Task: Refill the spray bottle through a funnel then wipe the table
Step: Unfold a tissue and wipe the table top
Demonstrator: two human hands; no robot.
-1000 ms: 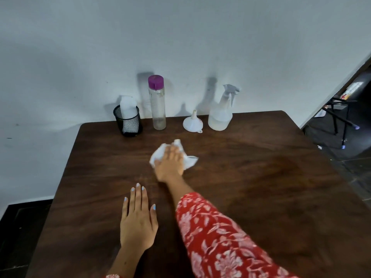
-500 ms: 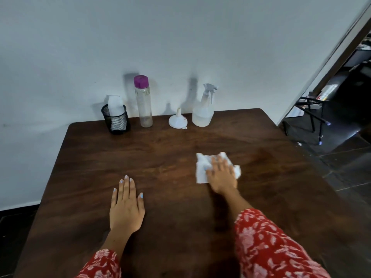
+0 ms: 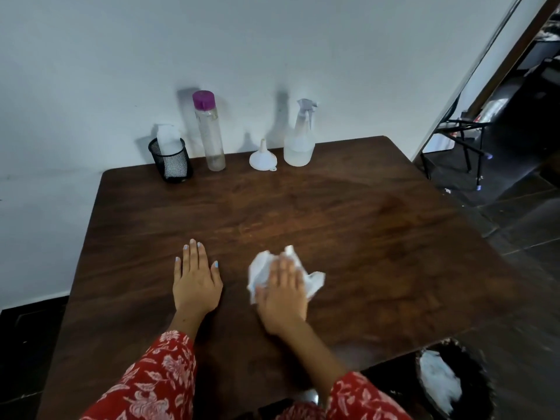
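Observation:
My right hand (image 3: 281,294) presses a crumpled white tissue (image 3: 313,281) flat onto the dark wooden table (image 3: 363,225), near the front middle. My left hand (image 3: 195,278) lies flat on the table beside it, fingers spread, holding nothing. At the back edge by the wall stand the clear spray bottle (image 3: 300,137), upright with its trigger head on, a white funnel (image 3: 263,157) resting wide end down to its left, and a tall clear bottle with a purple cap (image 3: 209,131).
A black mesh cup (image 3: 171,160) holding white tissues stands at the back left. A dark bin (image 3: 454,380) with white paper inside sits on the floor by the table's front right corner. A folding stand (image 3: 460,137) stands beyond the doorway at right.
My right hand has swept the tissue from the table's middle out to the right, then back toward me and the left hand. The left hand has stayed flat in place.

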